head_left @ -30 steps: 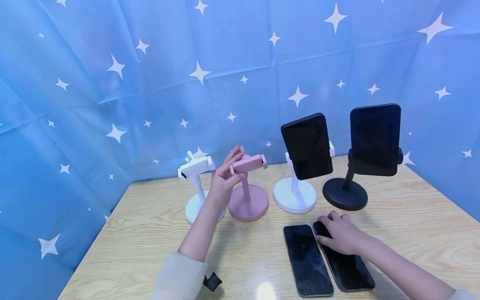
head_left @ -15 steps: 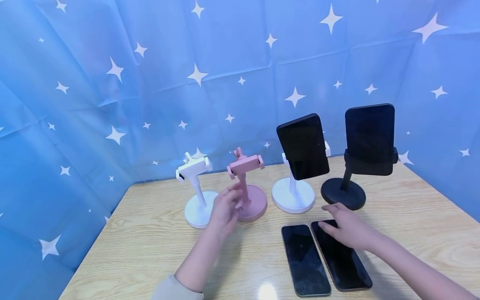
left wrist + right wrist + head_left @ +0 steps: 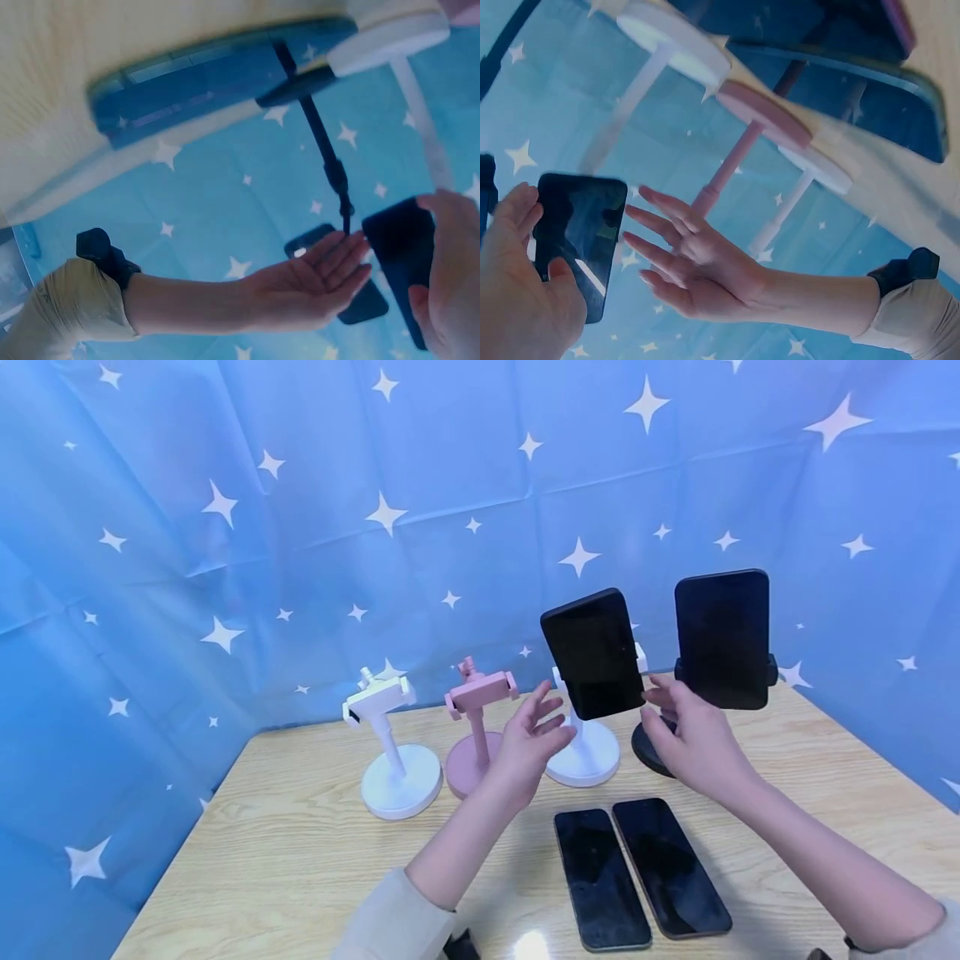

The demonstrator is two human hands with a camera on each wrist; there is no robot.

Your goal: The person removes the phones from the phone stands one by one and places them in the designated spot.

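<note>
In the head view, a black phone (image 3: 596, 652) is held tilted by a white phone stand (image 3: 585, 760). My left hand (image 3: 528, 743) hovers left of that phone, fingers spread and holding nothing; the left hand (image 3: 712, 262) shows palm and spread fingers in the right wrist view. At the phone's lower right edge is my right hand (image 3: 693, 739), its fingertips right at the edge, thumb apart from the fingers. The right hand (image 3: 454, 277) also appears beside the phone (image 3: 401, 262) in the left wrist view. Behind it, a black stand's base (image 3: 651, 750) is partly hidden.
Another phone (image 3: 723, 639) stands upright in the black stand. A pink phone stand (image 3: 480, 693) and a second white stand (image 3: 401, 781) hold nothing, to the left. Two phones, one left (image 3: 603, 881) and one right (image 3: 671, 868), lie side by side on the wooden table (image 3: 285, 860).
My left hand has left the pink stand and moved right toward the mounted phone. The right hand has risen from the lying phone to the mounted phone's right edge.
</note>
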